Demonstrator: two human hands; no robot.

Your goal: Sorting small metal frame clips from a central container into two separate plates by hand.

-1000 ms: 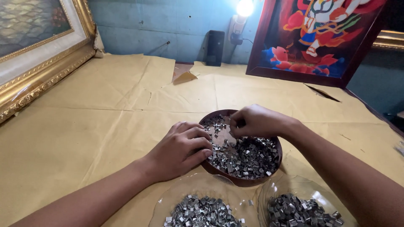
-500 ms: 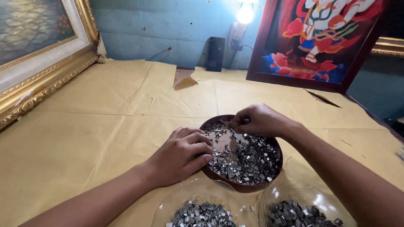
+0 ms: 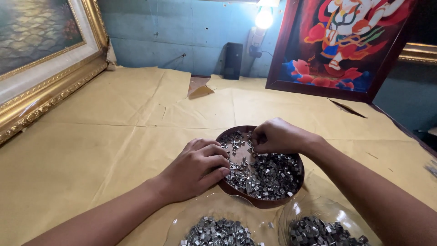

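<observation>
Hands (image 3: 236, 152) amid perhaps metal clips (image 3: 268, 175)

Blue wall (image 3: 150, 32), lit bulb (image 3: 264, 18), tan paper-covered table (image 3: 114, 123), gold-framed painting (image 3: 41, 59) left, red-framed picture (image 3: 337, 45) right.

bowl (image 3: 264, 202): brown | clips (image 3: 268, 175): silver | paper (image 3: 114, 136): tan | frame (image 3: 50, 98): gold

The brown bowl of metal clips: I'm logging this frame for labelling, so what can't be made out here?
- Head view: whether the right hand pinches a clip; its curled fingers hide the tips.
- The left hand covers the brown bowl's near-left rim and the metal clips beneath.
- The two clear dishes are cut off by the bottom edge.
- Single clips are too small to tell their shape.
</observation>
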